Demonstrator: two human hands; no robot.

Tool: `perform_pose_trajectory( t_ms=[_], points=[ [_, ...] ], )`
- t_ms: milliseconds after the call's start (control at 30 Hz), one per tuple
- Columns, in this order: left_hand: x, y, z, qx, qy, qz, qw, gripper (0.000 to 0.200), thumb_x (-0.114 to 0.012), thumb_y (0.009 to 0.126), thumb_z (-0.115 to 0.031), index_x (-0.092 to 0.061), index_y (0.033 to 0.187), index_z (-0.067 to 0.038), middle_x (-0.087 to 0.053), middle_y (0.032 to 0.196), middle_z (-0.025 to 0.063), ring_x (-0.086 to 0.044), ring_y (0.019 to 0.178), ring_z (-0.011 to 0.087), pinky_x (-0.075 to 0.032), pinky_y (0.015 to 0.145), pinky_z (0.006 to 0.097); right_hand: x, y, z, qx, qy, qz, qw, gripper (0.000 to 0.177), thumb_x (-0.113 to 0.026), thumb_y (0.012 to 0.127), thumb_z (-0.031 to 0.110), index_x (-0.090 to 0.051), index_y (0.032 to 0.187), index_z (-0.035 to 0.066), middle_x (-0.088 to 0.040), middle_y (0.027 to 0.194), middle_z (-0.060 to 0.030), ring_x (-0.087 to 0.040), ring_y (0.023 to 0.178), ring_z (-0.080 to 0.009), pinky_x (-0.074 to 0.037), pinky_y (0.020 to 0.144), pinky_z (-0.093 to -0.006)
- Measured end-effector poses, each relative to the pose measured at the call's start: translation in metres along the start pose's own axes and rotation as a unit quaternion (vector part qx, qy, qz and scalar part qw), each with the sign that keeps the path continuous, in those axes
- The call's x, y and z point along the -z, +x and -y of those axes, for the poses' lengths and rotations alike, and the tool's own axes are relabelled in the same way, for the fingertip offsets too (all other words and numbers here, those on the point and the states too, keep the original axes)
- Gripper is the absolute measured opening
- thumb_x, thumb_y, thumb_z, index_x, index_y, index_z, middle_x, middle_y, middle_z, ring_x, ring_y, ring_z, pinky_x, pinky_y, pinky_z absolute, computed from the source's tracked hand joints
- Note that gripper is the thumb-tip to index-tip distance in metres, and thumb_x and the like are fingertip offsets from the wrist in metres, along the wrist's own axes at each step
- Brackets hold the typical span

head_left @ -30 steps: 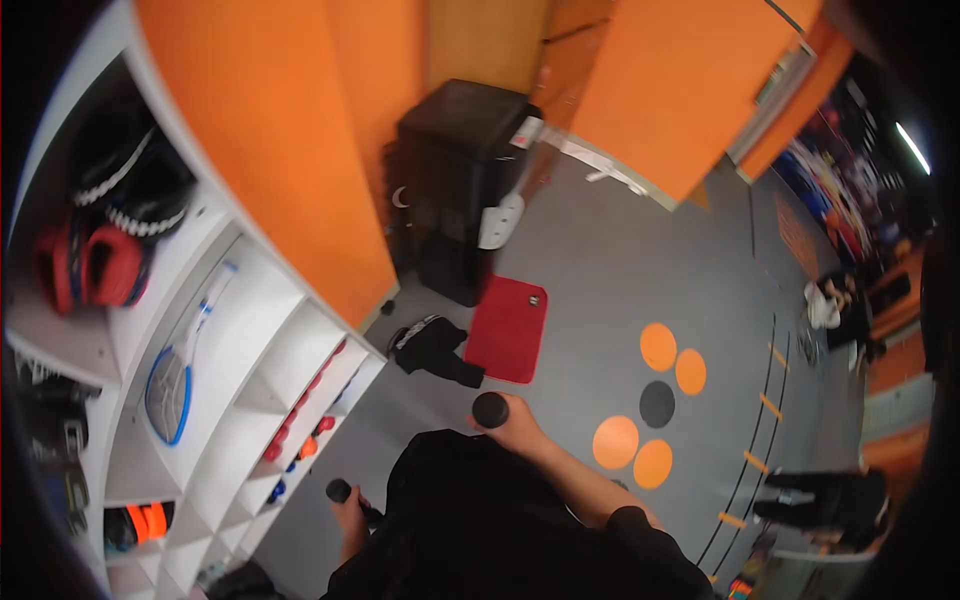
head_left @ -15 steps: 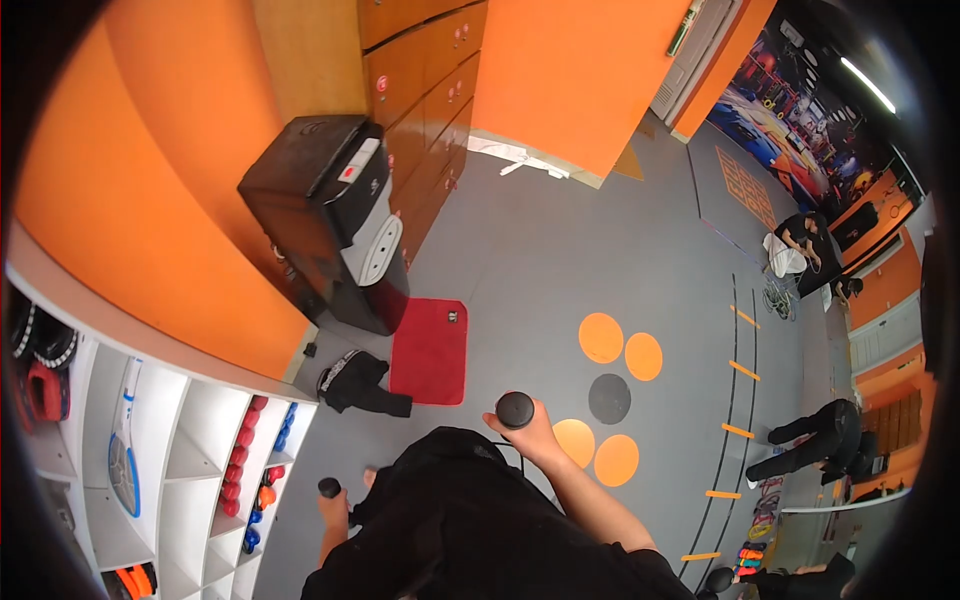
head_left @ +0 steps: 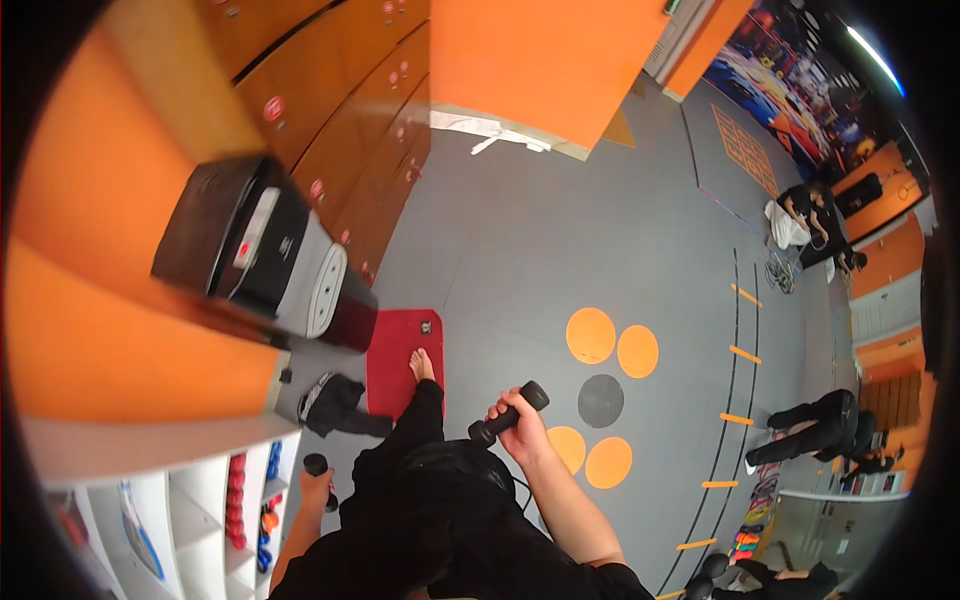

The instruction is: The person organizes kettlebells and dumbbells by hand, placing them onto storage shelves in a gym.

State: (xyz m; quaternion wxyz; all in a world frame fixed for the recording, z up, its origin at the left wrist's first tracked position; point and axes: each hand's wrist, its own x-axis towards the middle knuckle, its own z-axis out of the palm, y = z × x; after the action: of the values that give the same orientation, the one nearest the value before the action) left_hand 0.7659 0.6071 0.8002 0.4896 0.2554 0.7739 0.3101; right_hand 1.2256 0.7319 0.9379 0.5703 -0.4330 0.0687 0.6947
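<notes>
My right hand (head_left: pixel 524 434) is wrapped round the handle of a black dumbbell (head_left: pixel 535 396), held slantwise in front of my body with both ends showing. Low at my left side, my left hand (head_left: pixel 316 489) grips a second black dumbbell (head_left: pixel 315 464); its upper end shows clearly, its lower end only in part. A bare foot (head_left: pixel 421 366) of mine rests on the red mat (head_left: pixel 391 345), with the leg stretched forward in black trousers.
A black water dispenser (head_left: pixel 290 260) stands by wooden drawers (head_left: pixel 365 130). Dark clothing (head_left: pixel 335 405) lies beside the mat. White shelves (head_left: pixel 195 515) hold small dumbbells at left. Orange floor dots (head_left: pixel 591 335) and an agility ladder (head_left: pixel 737 420) are to the right, with several people (head_left: pixel 800 215) beyond.
One foot has come forward onto the red mat. The right dumbbell has turned from end-on to slantwise, and my left hand has risen slightly. The view has shifted and tilted.
</notes>
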Motion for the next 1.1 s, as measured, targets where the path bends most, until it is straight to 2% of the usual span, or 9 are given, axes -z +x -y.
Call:
perform_pose_trajectory(
  t_ms=[267,367,467,600,633,800,933,1033,1100],
  points=[
    [-0.134,0.197,-0.122,0.160,0.203,0.163,0.952,0.015,-0.073,0.077,-0.013,-0.062,0.079,-0.003,-0.057,0.060,0.0050,-0.057,0.048,0.0163,-0.047,0.044,0.0317,0.012,0.187,0.059,-0.038,0.142,-0.138,0.979,0.015,-0.068,0.088,0.009,-0.053,0.088,0.013,-0.057,0.077,-0.0050,-0.058,0.078,-0.0256,-0.051,0.082,-0.0436],
    [-0.205,0.259,-0.163,0.067,0.373,0.157,0.912,0.024,-0.075,0.073,-0.015,-0.071,0.093,-0.001,-0.071,0.075,0.0125,-0.071,0.071,0.0255,-0.056,0.066,0.0385,0.056,0.283,0.061,-0.051,0.177,-0.159,0.970,0.011,-0.065,0.087,0.007,-0.055,0.088,0.010,-0.059,0.080,-0.0073,-0.060,0.081,-0.0271,-0.053,0.084,-0.0439],
    [-0.281,0.296,-0.189,-0.023,0.350,0.158,0.923,0.032,-0.079,0.071,-0.016,-0.073,0.100,-0.004,-0.075,0.089,0.0151,-0.074,0.087,0.0267,-0.056,0.080,0.0387,0.117,0.417,0.057,-0.060,0.204,-0.203,0.956,0.011,-0.063,0.084,0.003,-0.054,0.083,0.010,-0.058,0.078,-0.0070,-0.057,0.077,-0.0256,-0.053,0.082,-0.0429],
    [-0.377,0.345,-0.152,-0.011,0.285,0.153,0.946,0.026,-0.081,0.076,-0.014,-0.072,0.098,-0.003,-0.075,0.091,0.0124,-0.073,0.089,0.0256,-0.055,0.080,0.0375,0.208,0.607,0.007,-0.023,0.295,-0.190,0.936,0.012,-0.057,0.081,0.002,-0.049,0.076,0.010,-0.052,0.073,-0.0056,-0.052,0.070,-0.0244,-0.051,0.080,-0.0413],
    [-0.398,0.361,-0.118,0.007,0.296,0.157,0.942,0.026,-0.081,0.076,-0.014,-0.072,0.098,-0.003,-0.075,0.091,0.0124,-0.073,0.089,0.0256,-0.055,0.080,0.0375,0.228,0.658,-0.003,-0.046,0.258,-0.260,0.929,0.013,-0.056,0.081,0.001,-0.048,0.075,0.010,-0.051,0.072,-0.0055,-0.051,0.069,-0.0239,-0.051,0.078,-0.0404],
    [-0.495,0.423,-0.020,0.248,0.209,0.154,0.933,0.018,-0.078,0.080,-0.016,-0.067,0.084,-0.003,-0.066,0.070,0.0046,-0.064,0.064,0.0151,-0.050,0.064,0.0322,0.346,0.859,-0.072,-0.029,0.262,-0.305,0.915,0.010,-0.063,0.085,0.005,-0.053,0.087,0.008,-0.057,0.078,-0.0070,-0.057,0.074,-0.0245,-0.054,0.078,-0.0410],
    [-0.542,0.452,0.052,0.341,0.093,0.140,0.925,0.016,-0.074,0.081,-0.017,-0.063,0.081,-0.005,-0.060,0.063,0.0027,-0.058,0.056,0.0124,-0.044,0.057,0.0292,0.403,0.953,-0.102,-0.051,0.173,-0.286,0.941,0.021,-0.052,0.106,0.026,-0.055,0.097,0.007,-0.061,0.089,-0.0083,-0.061,0.089,-0.0263,-0.053,0.090,-0.0440],
    [-0.572,0.473,0.095,0.357,0.004,0.118,0.926,0.014,-0.071,0.082,-0.018,-0.062,0.079,-0.007,-0.057,0.062,0.0014,-0.055,0.054,0.0128,-0.042,0.056,0.0296,0.403,0.967,-0.109,-0.027,0.072,-0.315,0.946,0.026,-0.059,0.104,0.032,-0.057,0.113,0.008,-0.062,0.104,-0.0069,-0.060,0.097,-0.0257,-0.049,0.100,-0.0499],
    [-0.585,0.493,0.122,0.373,-0.050,0.137,0.916,0.011,-0.068,0.086,-0.016,-0.059,0.088,-0.010,-0.055,0.066,0.0017,-0.056,0.058,0.0156,-0.046,0.057,0.0309,0.372,0.951,-0.093,-0.069,-0.044,-0.363,0.928,0.042,-0.064,0.101,0.038,-0.054,0.127,0.007,-0.061,0.124,-0.0099,-0.056,0.119,-0.0282,-0.047,0.105,-0.0499]
  ],
)
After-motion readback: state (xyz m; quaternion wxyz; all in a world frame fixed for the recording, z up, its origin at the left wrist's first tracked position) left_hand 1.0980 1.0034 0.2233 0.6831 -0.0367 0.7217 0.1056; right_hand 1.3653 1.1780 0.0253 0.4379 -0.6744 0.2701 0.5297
